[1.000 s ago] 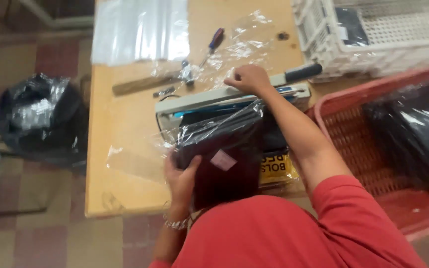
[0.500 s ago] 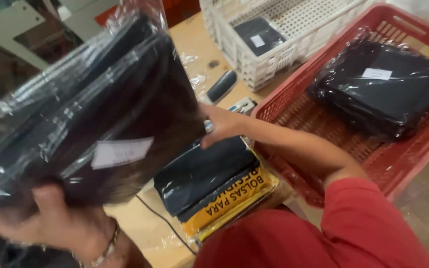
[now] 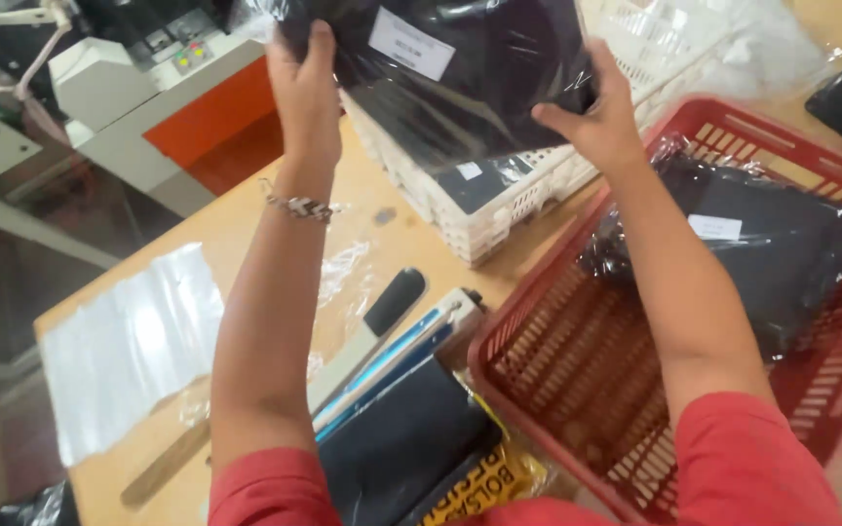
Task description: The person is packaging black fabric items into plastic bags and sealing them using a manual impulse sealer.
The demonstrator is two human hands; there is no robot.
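Observation:
Both hands hold up a black garment packed in a clear plastic bag [image 3: 460, 68] with a white label, lifted above the table. My left hand [image 3: 306, 93] grips its left edge; a beaded bracelet sits on that wrist. My right hand [image 3: 594, 117] grips its right edge. The package hangs over a white plastic crate [image 3: 499, 209] and next to a red plastic basket [image 3: 557, 370].
The red basket holds another bagged black garment [image 3: 762, 253]. A bag sealer with a black handle [image 3: 392, 341] lies on the wooden table [image 3: 246, 234], beside a stack of clear bags [image 3: 119, 346]. A grey and orange machine [image 3: 168, 107] stands at far left.
The bagged garment has moved from my left hand alone to both hands and swung up and right, over the white crate. My right hand left the sealer.

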